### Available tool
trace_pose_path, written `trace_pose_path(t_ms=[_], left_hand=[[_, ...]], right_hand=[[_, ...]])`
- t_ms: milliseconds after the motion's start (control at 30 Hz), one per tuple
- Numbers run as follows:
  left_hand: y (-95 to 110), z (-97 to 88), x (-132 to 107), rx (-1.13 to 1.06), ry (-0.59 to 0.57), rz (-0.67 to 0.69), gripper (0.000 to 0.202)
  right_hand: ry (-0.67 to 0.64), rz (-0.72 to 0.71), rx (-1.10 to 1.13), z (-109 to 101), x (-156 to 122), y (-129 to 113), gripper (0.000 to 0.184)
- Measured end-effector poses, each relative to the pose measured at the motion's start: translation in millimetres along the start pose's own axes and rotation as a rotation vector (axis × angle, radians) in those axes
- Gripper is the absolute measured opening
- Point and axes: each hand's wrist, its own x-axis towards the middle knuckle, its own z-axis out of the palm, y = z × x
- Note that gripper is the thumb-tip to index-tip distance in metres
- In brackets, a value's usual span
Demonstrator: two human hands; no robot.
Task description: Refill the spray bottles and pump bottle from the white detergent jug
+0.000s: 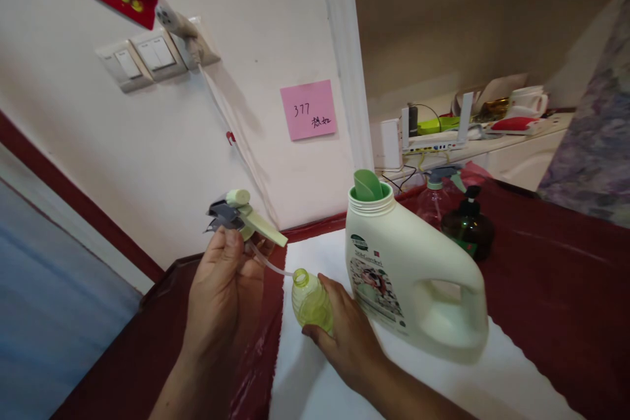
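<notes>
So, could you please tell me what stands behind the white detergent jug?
A clear spray bottle and a dark pump bottle stand behind the white jug; the jug covers the spray bottle's base.

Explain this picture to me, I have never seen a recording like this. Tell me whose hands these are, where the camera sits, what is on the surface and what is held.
There is no machine here. A person wears one camera on the head, looking forward and down, so both hands are that person's own.

The left hand grips a spray trigger head. Its thin tube runs down to the mouth of a small yellow-green bottle, which the right hand holds tilted. Whether the tube's tip is inside is hard to tell.

Beside the right hand stands a white jug with a handle, its cap off and a green spout showing. Behind it are a clear spray bottle and a dark pump bottle. Everything stands on a white sheet or the dark red cloth.
</notes>
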Motion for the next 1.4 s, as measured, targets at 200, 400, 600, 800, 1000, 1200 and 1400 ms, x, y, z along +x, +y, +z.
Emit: trace_pose_path(t_ms=[200, 400, 600, 800, 1000, 1200, 1400], left_hand=[[-36, -19.2, -5, 0.052, -0.091, -0.097, 0.025], [-79, -50.3, -15, 0.226, -0.141, -0.265, 0.037], [-89, -61.3, -20, 0.251, -0.187, -0.282, 0.039], [-87, -61.4, -24, 0.236, -0.172, -0.296, 0.039], [-89, -63.7, -25, 0.256, -0.135, -0.260, 0.037], [-92, -62.7, -25, 0.302, -0.156, -0.227, 0.037], [-91, -59.9, -26, 0.283, -0.219, -0.244, 0.043]], right_hand=[[-0.009, -0.014, 0.002, 0, 0, 0, 0.074], [-0.003, -0.022, 0.008, 0, 1, 1, 0.074], [-0.011, -0.033, 0.015, -2, 2, 1, 0.071], [-0.006, -0.026, 0.017, -1, 1, 0, 0.070], [-0.014, -0.029, 0.021, -1, 1, 2, 0.073], [-0.015, -0.026, 0.014, 1, 2, 3, 0.075], [-0.012, -0.020, 0.008, -4, 1, -3, 0.066]])
